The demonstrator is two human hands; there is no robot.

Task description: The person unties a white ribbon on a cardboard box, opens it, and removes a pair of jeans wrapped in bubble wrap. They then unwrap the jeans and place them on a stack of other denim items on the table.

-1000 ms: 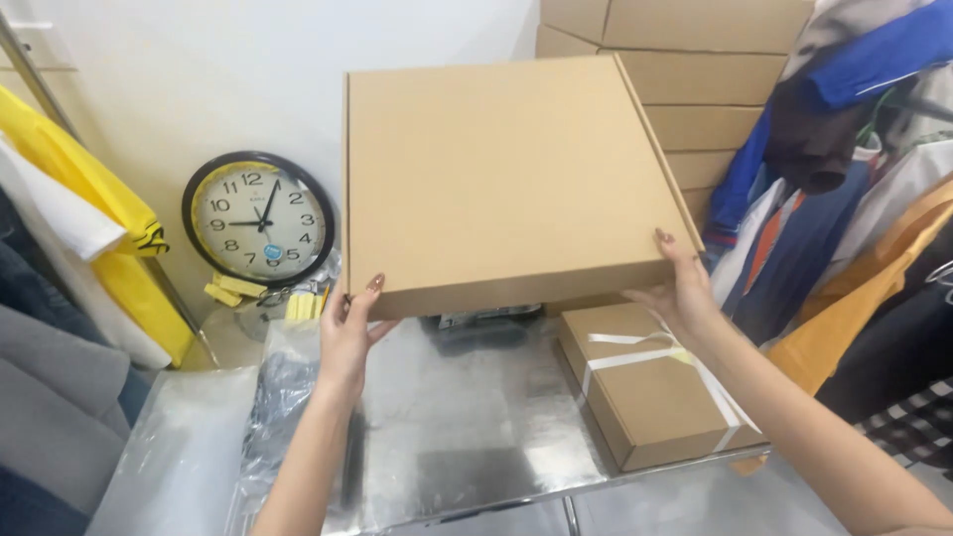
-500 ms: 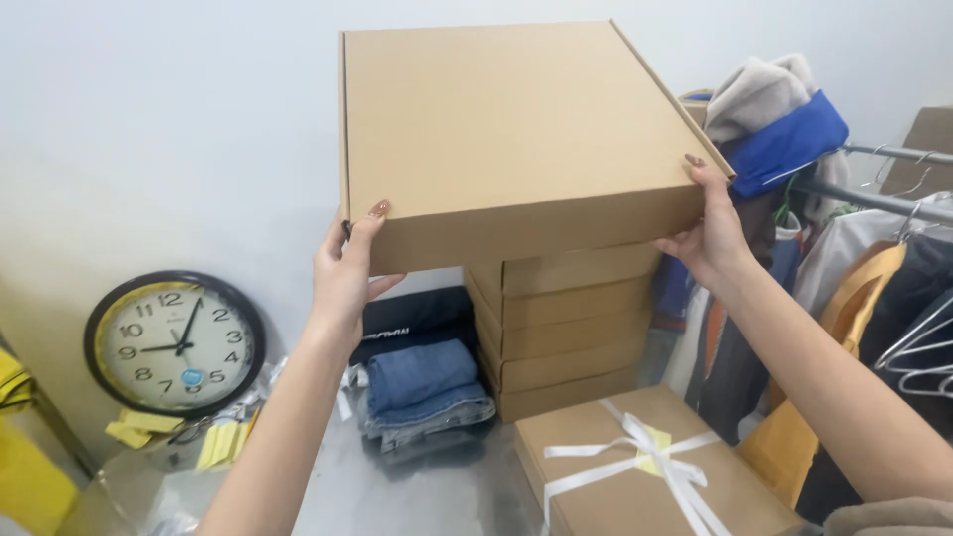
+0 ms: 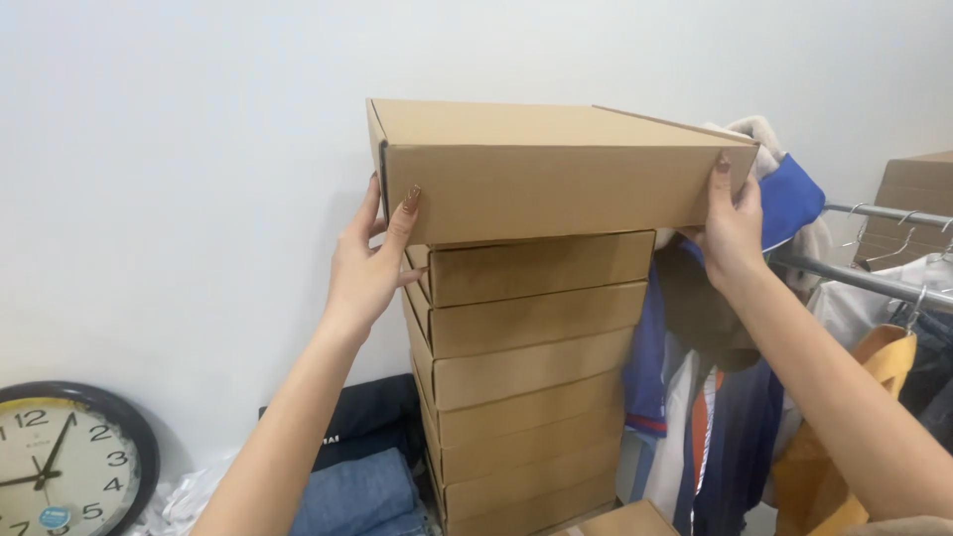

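1. White wall [image 3: 179,199]: fills the background behind everything; plain, unmarked.
2. Stack of flat cardboard boxes [image 3: 526,397]: six brown boxes visible, piled one on another against the wall, edges roughly aligned; the foot of the stack is cut off by the lower frame edge.
3. Top cardboard box [image 3: 556,184]: same flat brown type, held level at the very top of the stack, overhanging it on both sides. Its underside looks to be at or just above the uppermost stacked box (contact cannot be told from this angle).
4. Clothes rail [image 3: 874,273] to the right of the stack: metal bar with hangers, carrying hung garments [image 3: 695,397] in blue, white, orange and yellow. One more brown box [image 3: 918,199] sits higher up at the far right edge.
5. Left hand [image 3: 367,263]: pressed against the left end of the top cardboard box, fingers spread upward along its side and front corner, clamped on it.
6. Right hand [image 3: 733,223]: gripping the right front corner of the same box, fingers up over the side, also clamped on it.
7. Folded jeans [image 3: 362,491] and a dark garment lie low beside the stack, left of it.
8. Round wall clock [image 3: 65,467]: black rim, pale face, lower left corner, partly cut off.
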